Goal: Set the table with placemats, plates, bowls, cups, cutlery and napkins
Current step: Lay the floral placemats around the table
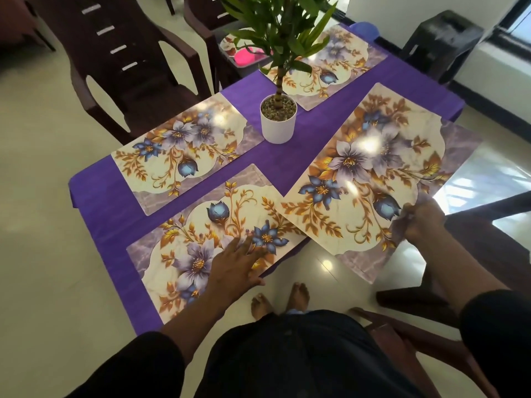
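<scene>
Purple cloth is seen covering the table. Four rectangular floral placemats are counted: glossy, cream-centred, with lilac and blue flowers, gold leaves and grey marbled corners. Three lie flat on the cloth: the far-left placemat, the far-right placemat and the near-left placemat. The fourth placemat is held tilted over the table's near-right edge, pinched at its near edge by the right hand. The left hand is laid flat, fingers spread, on the near-left placemat. One white potted plant is recorded at the centre. No legible writing is noted.
</scene>
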`<action>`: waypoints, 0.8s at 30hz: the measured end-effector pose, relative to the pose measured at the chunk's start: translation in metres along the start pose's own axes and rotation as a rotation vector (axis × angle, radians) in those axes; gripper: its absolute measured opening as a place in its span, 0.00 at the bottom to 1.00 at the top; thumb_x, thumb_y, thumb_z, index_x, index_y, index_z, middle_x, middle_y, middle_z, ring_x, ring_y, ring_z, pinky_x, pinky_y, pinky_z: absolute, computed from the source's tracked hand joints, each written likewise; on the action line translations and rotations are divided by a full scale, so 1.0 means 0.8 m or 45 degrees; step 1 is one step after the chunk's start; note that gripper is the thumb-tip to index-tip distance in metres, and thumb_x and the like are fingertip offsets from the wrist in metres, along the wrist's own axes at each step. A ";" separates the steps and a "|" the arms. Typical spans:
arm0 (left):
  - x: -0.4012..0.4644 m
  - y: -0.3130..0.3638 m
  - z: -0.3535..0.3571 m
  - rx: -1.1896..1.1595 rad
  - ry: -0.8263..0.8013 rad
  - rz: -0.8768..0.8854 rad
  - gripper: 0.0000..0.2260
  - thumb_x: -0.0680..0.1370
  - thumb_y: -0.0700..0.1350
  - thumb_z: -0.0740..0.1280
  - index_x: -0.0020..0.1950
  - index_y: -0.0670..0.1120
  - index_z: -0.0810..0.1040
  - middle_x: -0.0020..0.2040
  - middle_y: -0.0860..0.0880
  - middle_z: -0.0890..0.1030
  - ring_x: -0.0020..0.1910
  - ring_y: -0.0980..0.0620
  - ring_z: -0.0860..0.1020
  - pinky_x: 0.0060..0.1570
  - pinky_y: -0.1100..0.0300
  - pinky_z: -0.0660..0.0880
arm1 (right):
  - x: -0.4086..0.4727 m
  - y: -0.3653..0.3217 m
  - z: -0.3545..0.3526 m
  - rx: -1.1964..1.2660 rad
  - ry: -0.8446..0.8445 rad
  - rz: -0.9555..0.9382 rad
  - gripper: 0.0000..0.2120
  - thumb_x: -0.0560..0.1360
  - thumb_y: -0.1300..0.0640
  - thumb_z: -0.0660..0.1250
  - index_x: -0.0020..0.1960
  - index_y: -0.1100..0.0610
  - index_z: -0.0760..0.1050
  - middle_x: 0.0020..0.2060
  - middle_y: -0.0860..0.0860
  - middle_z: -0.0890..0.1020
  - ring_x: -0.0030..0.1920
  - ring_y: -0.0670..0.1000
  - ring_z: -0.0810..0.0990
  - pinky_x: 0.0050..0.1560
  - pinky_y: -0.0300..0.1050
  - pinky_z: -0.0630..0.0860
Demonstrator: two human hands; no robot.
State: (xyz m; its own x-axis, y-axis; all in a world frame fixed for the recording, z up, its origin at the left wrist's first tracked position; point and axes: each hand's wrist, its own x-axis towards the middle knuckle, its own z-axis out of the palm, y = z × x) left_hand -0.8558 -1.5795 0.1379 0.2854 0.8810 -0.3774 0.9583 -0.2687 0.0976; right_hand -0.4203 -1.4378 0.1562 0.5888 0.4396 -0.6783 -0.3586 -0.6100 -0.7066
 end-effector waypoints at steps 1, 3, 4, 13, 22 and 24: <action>0.000 0.000 -0.001 0.011 -0.007 0.003 0.38 0.65 0.72 0.75 0.72 0.61 0.74 0.73 0.48 0.76 0.72 0.40 0.75 0.50 0.46 0.82 | -0.002 0.000 0.000 0.043 -0.014 0.014 0.11 0.81 0.61 0.57 0.47 0.52 0.77 0.42 0.51 0.81 0.47 0.51 0.81 0.48 0.44 0.78; 0.001 -0.001 0.002 0.017 -0.013 0.010 0.37 0.64 0.73 0.75 0.71 0.61 0.75 0.72 0.48 0.78 0.70 0.40 0.77 0.49 0.48 0.82 | 0.008 -0.002 -0.003 0.039 -0.033 0.014 0.11 0.81 0.59 0.57 0.48 0.52 0.78 0.43 0.51 0.81 0.50 0.51 0.80 0.51 0.45 0.78; 0.000 -0.001 0.003 0.006 0.004 0.015 0.37 0.64 0.73 0.75 0.70 0.61 0.76 0.72 0.48 0.78 0.69 0.40 0.77 0.49 0.48 0.82 | 0.016 0.000 -0.004 0.072 0.000 0.024 0.11 0.80 0.56 0.59 0.50 0.52 0.80 0.45 0.50 0.83 0.50 0.50 0.81 0.53 0.45 0.78; 0.001 0.007 -0.002 -0.044 0.213 0.005 0.33 0.66 0.75 0.70 0.66 0.60 0.79 0.69 0.49 0.80 0.66 0.43 0.78 0.56 0.44 0.79 | 0.038 -0.010 -0.027 -0.119 -0.081 -0.042 0.05 0.76 0.59 0.63 0.42 0.56 0.77 0.37 0.58 0.79 0.35 0.52 0.80 0.39 0.43 0.78; 0.112 0.031 -0.112 -0.553 0.595 -0.088 0.25 0.82 0.63 0.55 0.72 0.52 0.77 0.66 0.49 0.82 0.65 0.46 0.80 0.64 0.47 0.76 | 0.013 -0.128 -0.006 -0.174 -0.215 -0.343 0.07 0.80 0.55 0.69 0.56 0.55 0.80 0.48 0.60 0.82 0.37 0.49 0.78 0.37 0.44 0.75; 0.147 0.044 -0.145 -0.654 0.674 -0.010 0.24 0.83 0.61 0.59 0.74 0.51 0.74 0.69 0.50 0.80 0.67 0.47 0.79 0.65 0.49 0.75 | 0.027 -0.176 0.004 -0.228 -0.230 -0.412 0.09 0.80 0.56 0.68 0.58 0.58 0.81 0.46 0.59 0.81 0.39 0.51 0.79 0.37 0.45 0.76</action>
State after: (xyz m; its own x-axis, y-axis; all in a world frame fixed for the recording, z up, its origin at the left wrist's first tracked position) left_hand -0.7865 -1.4403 0.2038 0.1231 0.9871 0.1023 0.8098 -0.1595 0.5647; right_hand -0.3590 -1.3406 0.2399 0.5079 0.7265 -0.4628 -0.0351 -0.5193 -0.8539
